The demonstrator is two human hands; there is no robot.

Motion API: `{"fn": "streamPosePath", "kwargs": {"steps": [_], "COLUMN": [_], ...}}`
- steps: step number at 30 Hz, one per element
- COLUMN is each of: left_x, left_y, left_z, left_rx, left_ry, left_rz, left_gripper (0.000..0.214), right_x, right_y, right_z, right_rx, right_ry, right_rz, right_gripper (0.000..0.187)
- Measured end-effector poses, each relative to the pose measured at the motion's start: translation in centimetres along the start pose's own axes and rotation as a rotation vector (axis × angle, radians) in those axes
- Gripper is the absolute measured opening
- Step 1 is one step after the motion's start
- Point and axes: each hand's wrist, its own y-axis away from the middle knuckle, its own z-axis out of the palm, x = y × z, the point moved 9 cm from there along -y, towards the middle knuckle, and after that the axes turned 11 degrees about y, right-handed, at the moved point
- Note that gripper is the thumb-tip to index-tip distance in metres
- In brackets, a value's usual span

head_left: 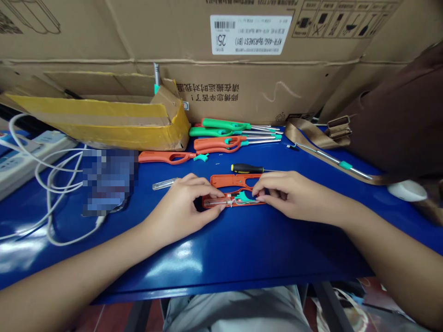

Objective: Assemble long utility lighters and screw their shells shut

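Note:
An opened orange lighter shell [231, 182] lies on the blue table [221, 249], its inner parts showing, among them a teal trigger piece [244, 197]. My left hand [183, 203] pinches the shell's left end, fingers curled onto it. From the other side, my right hand [287, 193] has its fingertips pressed on the parts by the teal trigger. A black-handled screwdriver [246, 168] lies just behind the shell.
Several finished green and orange long lighters [228, 133] lie behind, and another orange shell [162, 157] to the left. A yellow-taped cardboard box [104, 122], white cables [51, 184] and a power strip [20, 157] lie at left. At right are a brown bag strap [311, 136] and a white mouse [406, 190].

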Motion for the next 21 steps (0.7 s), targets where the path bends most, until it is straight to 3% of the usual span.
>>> {"fn": "streamPosePath", "kwargs": {"steps": [4, 8, 12, 17, 21], "left_x": [1.1, 2.6, 2.2, 1.8, 2.2], "left_y": [0.2, 0.7, 1.2, 1.2, 1.2], "left_z": [-0.5, 0.9, 2.4, 2.9, 2.8], "left_rx": [0.034, -0.081, -0.175, -0.175, -0.162], "left_ry": [-0.059, -0.108, -0.206, -0.25, -0.266], "left_rz": [0.067, 0.205, 0.264, 0.286, 0.298], "left_gripper": [0.019, 0.026, 0.037, 0.039, 0.038], "right_x": [0.4, 0.2, 0.0, -0.2, 0.5], "right_y": [0.0, 0.0, -0.1, -0.1, 0.0], "right_z": [-0.8, -0.5, 0.2, 0.5, -0.6], "right_rx": [0.035, 0.015, -0.018, -0.01, 0.109], "right_ry": [-0.043, -0.017, 0.04, 0.04, -0.007], "right_rz": [0.025, 0.007, 0.0, 0.01, 0.043], "right_gripper": [0.011, 0.007, 0.01, 0.009, 0.012]}}
